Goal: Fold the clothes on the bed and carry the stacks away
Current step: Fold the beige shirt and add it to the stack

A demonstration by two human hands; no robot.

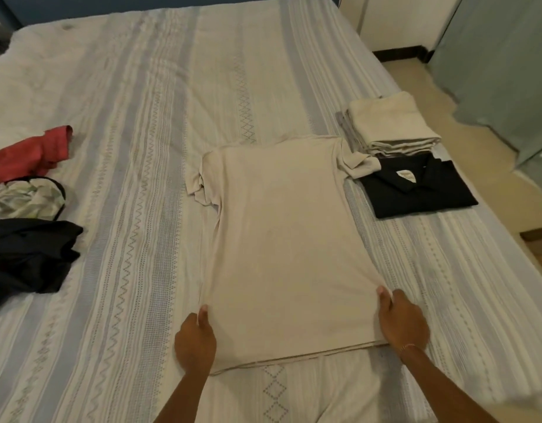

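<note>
Both hands pinch the shirt's (282, 239) near hem, left hand (195, 340) and right hand (404, 322) at its corners; its length runs away toward the collar.

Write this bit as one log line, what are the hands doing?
step: spreading beige T-shirt flat | left hand: pinches hem corner | right hand: pinches hem corner | folded: beige stack, black shirt

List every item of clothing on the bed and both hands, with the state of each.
Beige T-shirt: flat, unfolded, hem held.
Left hand: grips hem.
Right hand: grips hem.
Black shirt: folded.
Beige stack: folded.
Red garment: crumpled.
Dark garment: crumpled.
</note>
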